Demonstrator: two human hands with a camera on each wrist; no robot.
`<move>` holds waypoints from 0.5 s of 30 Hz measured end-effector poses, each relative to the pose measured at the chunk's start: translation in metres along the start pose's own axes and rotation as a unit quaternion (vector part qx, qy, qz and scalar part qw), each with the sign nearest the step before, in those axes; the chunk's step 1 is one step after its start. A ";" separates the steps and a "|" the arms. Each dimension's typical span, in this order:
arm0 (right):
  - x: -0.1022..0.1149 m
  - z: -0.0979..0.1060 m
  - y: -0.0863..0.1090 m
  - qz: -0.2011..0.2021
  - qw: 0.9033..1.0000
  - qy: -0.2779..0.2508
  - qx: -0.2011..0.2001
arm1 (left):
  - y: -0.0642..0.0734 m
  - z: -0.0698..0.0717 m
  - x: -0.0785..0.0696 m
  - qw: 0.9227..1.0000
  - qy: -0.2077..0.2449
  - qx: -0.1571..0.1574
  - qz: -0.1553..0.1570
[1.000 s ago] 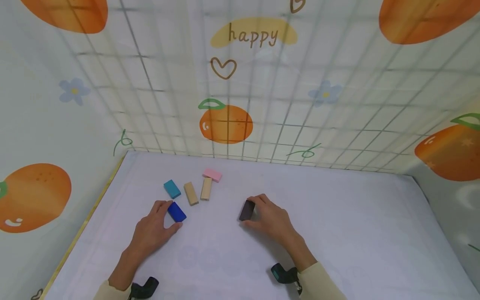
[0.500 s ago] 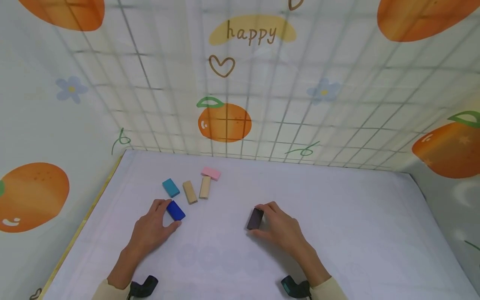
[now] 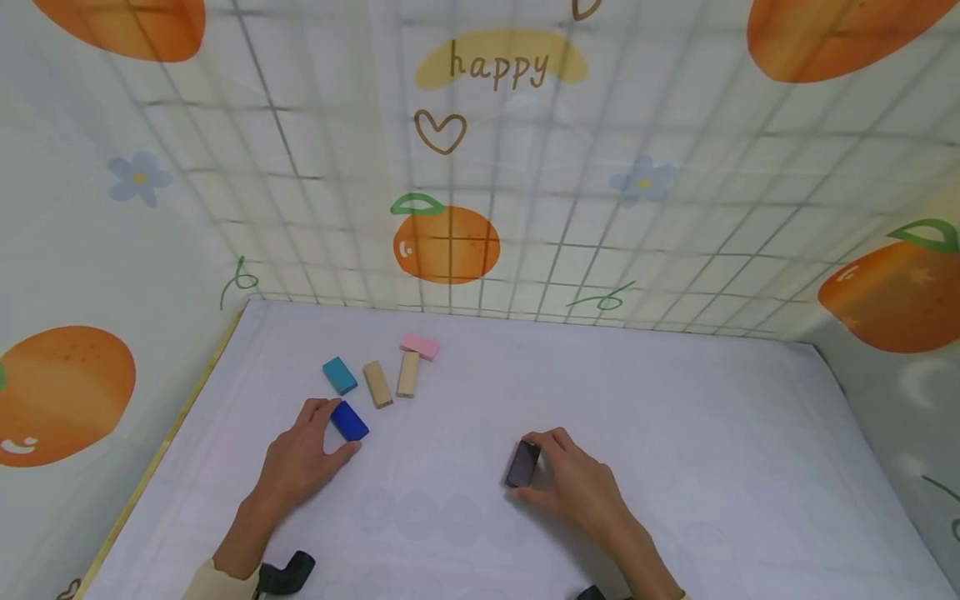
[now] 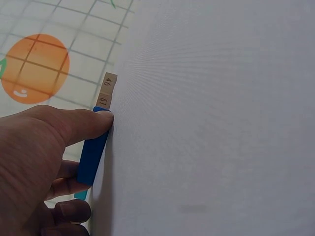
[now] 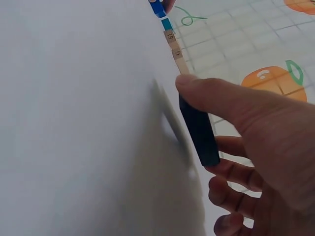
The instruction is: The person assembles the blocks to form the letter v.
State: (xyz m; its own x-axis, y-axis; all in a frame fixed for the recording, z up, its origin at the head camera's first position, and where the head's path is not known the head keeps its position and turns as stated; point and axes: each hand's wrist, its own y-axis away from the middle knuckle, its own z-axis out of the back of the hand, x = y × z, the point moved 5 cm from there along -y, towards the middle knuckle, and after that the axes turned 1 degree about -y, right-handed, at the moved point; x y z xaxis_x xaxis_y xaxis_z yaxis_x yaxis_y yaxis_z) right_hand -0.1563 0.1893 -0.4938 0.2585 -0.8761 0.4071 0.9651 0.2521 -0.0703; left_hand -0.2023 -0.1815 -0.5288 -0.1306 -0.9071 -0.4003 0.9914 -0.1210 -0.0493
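Observation:
My left hand (image 3: 296, 462) pinches a dark blue wooden block (image 3: 349, 421) end to end, thumb on the near end and fingers on the far one. In the left wrist view that blue block (image 4: 93, 152) is close to the tabletop. A black block (image 3: 522, 464) is held the same way by my right hand (image 3: 588, 492), to the right of the table's middle. The right wrist view shows the black block (image 5: 199, 130) with its shadow beside it on the white surface. Just beyond the blue block lies a teal block (image 3: 340, 376).
Two natural wood blocks, one on the left (image 3: 378, 385) and one on the right (image 3: 407, 375), lie beyond my left hand. Numbers mark their ends. A pink block (image 3: 420, 346) touches the right one. A printed curtain (image 3: 525, 192) with a grid rises behind the white table (image 3: 675, 433).
My right hand has brought the black block toward me and to the right. The left hand stays in place with the blue block. The head view has shifted slightly.

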 end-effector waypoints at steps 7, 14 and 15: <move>-0.007 -0.001 0.017 -0.011 1.000 0.003 0.006 | 0.001 0.000 0.000 1.000 0.003 0.000 -0.002; -0.009 -0.001 0.030 -0.021 1.000 -0.006 0.011 | 0.001 0.001 0.000 1.000 0.006 0.003 0.002; -0.009 -0.001 0.032 -0.025 1.000 -0.005 0.013 | 0.001 0.002 -0.001 1.000 0.007 0.003 0.002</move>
State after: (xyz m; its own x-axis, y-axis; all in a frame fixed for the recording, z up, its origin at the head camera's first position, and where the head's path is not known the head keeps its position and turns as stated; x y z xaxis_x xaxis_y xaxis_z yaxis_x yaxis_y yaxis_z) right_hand -0.1278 0.2051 -0.5004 0.2102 -0.8836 0.4185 0.9753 0.2195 -0.0263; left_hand -0.2012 -0.1812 -0.5271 -0.1273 -0.9020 -0.4126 0.9918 -0.1205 -0.0425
